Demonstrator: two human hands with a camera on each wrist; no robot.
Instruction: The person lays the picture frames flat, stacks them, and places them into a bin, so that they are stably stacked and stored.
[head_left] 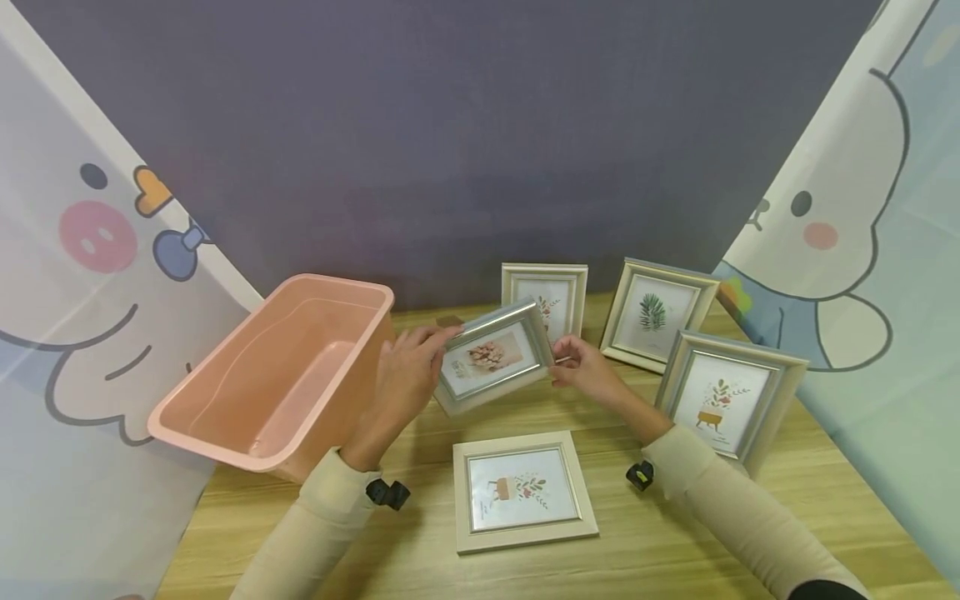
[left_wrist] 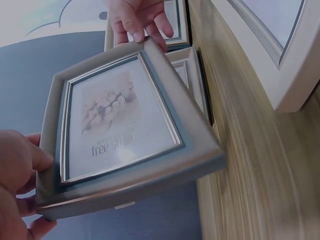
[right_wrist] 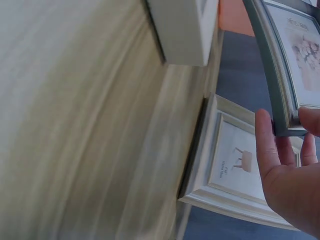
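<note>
A silver-grey picture frame (head_left: 489, 357) with a flower photo is held tilted above the table between both hands. My left hand (head_left: 408, 371) grips its left side, thumb on the front and fingers behind, as the left wrist view shows. At the opposite corner my right hand (right_wrist: 292, 182) pinches the picture frame (right_wrist: 280, 65), thumb in front and fingers at the back. Behind it stands a cream frame (head_left: 577, 304), partly hidden. Below the hands a cream picture frame (head_left: 525, 535) with a plant-pot print lies flat on the wooden table.
A pink plastic bin (head_left: 356, 392) stands on the left, beside my left forearm. To the right stand a frame with a green leaf print (head_left: 652, 311) and a grey-beige frame with a plant-pot print (head_left: 720, 400), near my right forearm. A dark partition (head_left: 480, 150) rises behind the table.
</note>
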